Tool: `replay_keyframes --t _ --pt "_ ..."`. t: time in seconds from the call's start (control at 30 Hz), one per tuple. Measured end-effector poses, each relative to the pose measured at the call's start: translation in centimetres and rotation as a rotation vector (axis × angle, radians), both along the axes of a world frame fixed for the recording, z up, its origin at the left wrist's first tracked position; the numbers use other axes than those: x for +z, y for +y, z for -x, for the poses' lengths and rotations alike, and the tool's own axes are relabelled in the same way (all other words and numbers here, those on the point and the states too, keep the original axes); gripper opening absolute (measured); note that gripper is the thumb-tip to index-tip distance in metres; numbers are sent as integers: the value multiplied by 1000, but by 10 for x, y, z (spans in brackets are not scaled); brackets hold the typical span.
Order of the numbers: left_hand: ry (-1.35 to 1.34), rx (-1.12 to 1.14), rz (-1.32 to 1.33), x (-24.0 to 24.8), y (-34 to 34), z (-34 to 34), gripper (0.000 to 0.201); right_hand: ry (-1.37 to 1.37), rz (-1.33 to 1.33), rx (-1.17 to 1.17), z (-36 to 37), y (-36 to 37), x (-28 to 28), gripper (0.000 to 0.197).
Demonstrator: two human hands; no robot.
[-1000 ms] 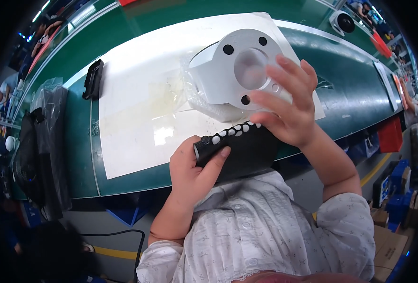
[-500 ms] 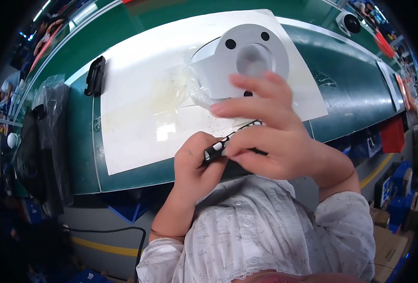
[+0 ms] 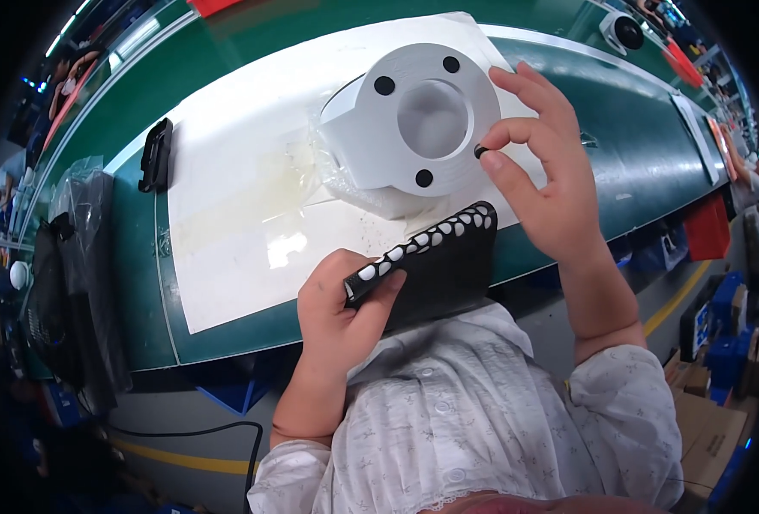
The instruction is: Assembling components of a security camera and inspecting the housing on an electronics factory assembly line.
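Observation:
A light grey plastic housing (image 3: 358, 133) lies with its round ring-shaped base facing up. Black round pads sit on that ring, among them one at the top (image 3: 451, 64), one at the upper left (image 3: 384, 85) and one at the bottom (image 3: 424, 178). Between thumb and index finger, my right hand (image 3: 555, 176) pinches a small black round pad (image 3: 480, 152) at the ring's right edge; whether it touches the ring I cannot tell. My left hand (image 3: 341, 300) is closed on the end of a bent black pad sheet (image 3: 448, 270), whose upper edge shows rows of white round spots.
White paper (image 3: 225, 214) covers part of the green bench (image 3: 628, 154), with clear plastic film beside the housing. A black plastic part (image 3: 156, 156) lies left. Bagged dark items (image 3: 96, 274) stand at the left edge. A white-and-black round device (image 3: 624, 32) is far right.
My right hand has moved from the pad sheet up and right to the ring, now with a black pad in its fingertips. The sheet stays in my left hand, more of it showing.

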State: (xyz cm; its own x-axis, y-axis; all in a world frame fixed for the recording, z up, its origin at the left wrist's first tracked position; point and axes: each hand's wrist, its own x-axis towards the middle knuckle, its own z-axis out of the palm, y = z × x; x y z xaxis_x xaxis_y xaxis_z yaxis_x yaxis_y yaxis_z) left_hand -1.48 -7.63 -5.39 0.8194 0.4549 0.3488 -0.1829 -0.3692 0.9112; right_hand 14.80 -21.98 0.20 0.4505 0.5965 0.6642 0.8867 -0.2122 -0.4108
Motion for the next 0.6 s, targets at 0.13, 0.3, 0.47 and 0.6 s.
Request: replay_keyframes --t 0.13,0.3,0.47,0.6 --pt "12 5 19 0 0 0 15 -175 75 -66 5 -5 2 12" --pt "13 20 24 0 -1 1 16 -444 298 -190 19 -16 6 26" --pt "6 29 51 -1 0 2 17 -311 316 -142 18 -19 11 30" --pt "2 14 69 0 -1 0 17 -315 175 -108 6 -16 -3 27"
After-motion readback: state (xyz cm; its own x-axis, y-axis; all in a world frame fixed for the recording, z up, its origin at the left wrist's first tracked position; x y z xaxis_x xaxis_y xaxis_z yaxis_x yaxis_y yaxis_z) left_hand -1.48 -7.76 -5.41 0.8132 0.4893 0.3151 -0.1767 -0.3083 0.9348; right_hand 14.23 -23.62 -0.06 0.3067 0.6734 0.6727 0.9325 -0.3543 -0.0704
